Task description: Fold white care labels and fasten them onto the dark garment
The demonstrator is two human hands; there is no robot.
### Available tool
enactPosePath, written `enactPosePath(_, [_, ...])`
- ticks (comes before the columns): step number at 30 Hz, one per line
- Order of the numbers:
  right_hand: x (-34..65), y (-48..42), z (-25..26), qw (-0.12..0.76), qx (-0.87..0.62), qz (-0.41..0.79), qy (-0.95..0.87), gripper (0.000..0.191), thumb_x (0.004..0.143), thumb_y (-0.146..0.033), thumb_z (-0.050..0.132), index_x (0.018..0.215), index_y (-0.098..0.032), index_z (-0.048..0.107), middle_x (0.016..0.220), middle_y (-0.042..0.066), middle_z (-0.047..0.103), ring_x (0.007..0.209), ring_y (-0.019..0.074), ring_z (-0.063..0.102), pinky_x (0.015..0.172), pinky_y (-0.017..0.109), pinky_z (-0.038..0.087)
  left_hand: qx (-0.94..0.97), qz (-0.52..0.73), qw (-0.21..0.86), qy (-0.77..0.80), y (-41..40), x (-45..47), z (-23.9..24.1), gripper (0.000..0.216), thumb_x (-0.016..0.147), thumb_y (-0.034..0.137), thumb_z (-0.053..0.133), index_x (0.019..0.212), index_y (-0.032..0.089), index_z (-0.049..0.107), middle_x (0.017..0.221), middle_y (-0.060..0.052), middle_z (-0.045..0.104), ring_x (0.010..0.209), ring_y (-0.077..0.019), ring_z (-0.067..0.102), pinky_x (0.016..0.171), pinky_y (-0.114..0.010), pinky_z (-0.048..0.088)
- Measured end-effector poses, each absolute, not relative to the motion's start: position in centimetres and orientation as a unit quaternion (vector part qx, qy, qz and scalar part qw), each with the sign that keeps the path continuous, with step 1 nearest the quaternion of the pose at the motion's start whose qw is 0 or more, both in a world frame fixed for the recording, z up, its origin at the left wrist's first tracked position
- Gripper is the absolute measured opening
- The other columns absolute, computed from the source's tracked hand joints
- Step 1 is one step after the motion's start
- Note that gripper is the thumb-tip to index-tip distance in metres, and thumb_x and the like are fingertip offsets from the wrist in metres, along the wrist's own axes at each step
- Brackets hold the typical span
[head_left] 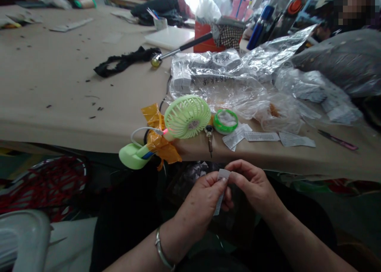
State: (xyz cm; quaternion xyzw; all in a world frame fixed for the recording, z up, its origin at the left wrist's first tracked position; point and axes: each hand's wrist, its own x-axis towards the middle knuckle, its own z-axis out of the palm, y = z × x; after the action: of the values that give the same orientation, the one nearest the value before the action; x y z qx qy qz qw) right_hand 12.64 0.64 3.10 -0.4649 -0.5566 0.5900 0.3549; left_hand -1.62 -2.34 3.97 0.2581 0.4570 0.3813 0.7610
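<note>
Ahead of left hand [205, 196], way is blocked by green fan [187, 117] and pointed tool [209, 140]. Ahead of right hand [256, 186], passage is offered over bare front strip of table [276, 156] and flat labels [262, 136]; farther back, reach is obstructed by piled plastic bags [220, 90].

A pale green fan [187, 117] is fixed with orange tape [165, 147] at the front edge of a table covered in tan material [133, 101], its round base jutting out past the edge. Behind it lie a crumpled black strip of cloth [125, 61] and a mallet-like tool [190, 43] with a dark handle, and farther back are a white slab [169, 37], a small cup [160, 24] of pens, a red box [202, 39] and a checked cloth [229, 35]. Below the table, at lower left, a red mesh basket [44, 184] is near a pale plastic chair [35, 226].
</note>
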Motion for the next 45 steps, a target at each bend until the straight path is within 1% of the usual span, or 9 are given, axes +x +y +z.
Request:
enactPosePath(4, [11.5,1.2,2.9,0.354,-0.423,0.677,-0.488,0.018,0.08,-0.035,0.064,0.079,-0.018,0.06,0.054,-0.003,0.06,0.04,0.0098,0.054,0.043,0.022,0.047,0.283,0.391,0.734,0.478,-2.4,-2.0,4.1,0.023,0.084,0.033,0.052,0.068,0.017,0.055,0.056,0.002,0.052,0.052,-0.0096,0.047,0.055,-0.022,0.036])
enactPosePath(7, [10.8,1.4,2.9,0.348,-0.406,0.698,-0.477,0.016,0.08,-0.032,0.064,0.076,-0.018,0.059,0.052,-0.004,0.058,0.038,0.0098,0.052,0.04,0.021,0.045,0.313,0.403,0.709,0.486,-2.4,-2.3,3.9,0.027,0.086,0.031,0.049,0.064,0.017,0.054,0.056,0.002,0.052,0.054,-0.0105,0.047,0.056,-0.023,0.036])
enactPosePath(11, [10.2,1.8,3.2,0.367,-0.428,0.642,-0.519,0.013,0.077,-0.028,0.065,0.07,-0.018,0.061,0.061,-0.002,0.061,0.052,0.0103,0.055,0.05,0.021,0.046,0.371,0.427,0.656,0.5,-2.5,-2.8,3.4,0.023,0.086,0.026,0.047,0.067,0.016,0.057,0.059,0.002,0.052,0.059,-0.0114,0.047,0.059,-0.023,0.037])
enactPosePath(14, [9.9,2.1,3.4,0.371,-0.445,0.591,-0.561,0.011,0.078,-0.028,0.062,0.072,-0.018,0.061,0.066,-0.001,0.06,0.061,0.0112,0.054,0.056,0.021,0.044,0.419,0.442,0.581,0.541,-2.3,-3.3,3.2,0.015,0.084,0.023,0.051,0.076,0.016,0.063,0.069,0.0,0.058,0.067,-0.0131,0.051,0.063,-0.024,0.039])
enactPosePath(16, [9.8,2.3,3.6,0.365,-0.462,0.554,-0.588,0.012,0.078,-0.028,0.06,0.073,-0.017,0.061,0.066,-0.001,0.057,0.061,0.0106,0.05,0.055,0.021,0.041,0.446,0.448,0.535,0.561,-2.1,-3.7,3.2,0.014,0.083,0.023,0.053,0.082,0.017,0.066,0.075,-0.001,0.063,0.072,-0.0149,0.055,0.067,-0.025,0.041])
enactPosePath(19, [9.6,2.6,3.8,0.345,-0.489,0.51,-0.618,0.014,0.079,-0.029,0.058,0.072,-0.017,0.059,0.062,-0.003,0.052,0.056,0.0092,0.044,0.051,0.021,0.035,0.474,0.455,0.481,0.58,-1.6,-4.2,3.3,0.014,0.083,0.025,0.054,0.085,0.02,0.067,0.077,0.0,0.067,0.073,-0.0154,0.059,0.068,-0.024,0.043])
enactPosePath(24, [9.2,3.0,4.1,0.337,-0.498,0.46,-0.653,0.014,0.079,-0.028,0.057,0.07,-0.017,0.059,0.061,-0.002,0.052,0.057,0.0097,0.045,0.053,0.021,0.037,0.501,0.459,0.412,0.607,-0.9,-4.5,3.5,0.013,0.083,0.025,0.056,0.08,0.02,0.067,0.071,0.0,0.067,0.067,-0.0141,0.059,0.063,-0.023,0.043])
enactPosePath(29, [9.1,3.1,3.9,0.344,-0.494,0.442,-0.665,0.014,0.08,-0.027,0.057,0.07,-0.017,0.059,0.061,-0.002,0.054,0.058,0.01,0.046,0.054,0.02,0.039,0.512,0.459,0.392,0.611,-0.6,-4.5,3.4,0.014,0.083,0.023,0.055,0.076,0.02,0.067,0.065,0.001,0.065,0.062,-0.0131,0.057,0.059,-0.022,0.041])
enactPosePath(45, [9.0,3.3,3.4,0.366,-0.48,0.411,-0.683,0.011,0.081,-0.025,0.056,0.074,-0.019,0.06,0.062,-0.003,0.056,0.057,0.0103,0.05,0.054,0.02,0.04,0.506,0.47,0.39,0.609,-0.2,-4.7,3.3,0.015,0.082,0.022,0.055,0.074,0.02,0.068,0.063,0.003,0.064,0.06,-0.0122,0.055,0.058,-0.021,0.041])
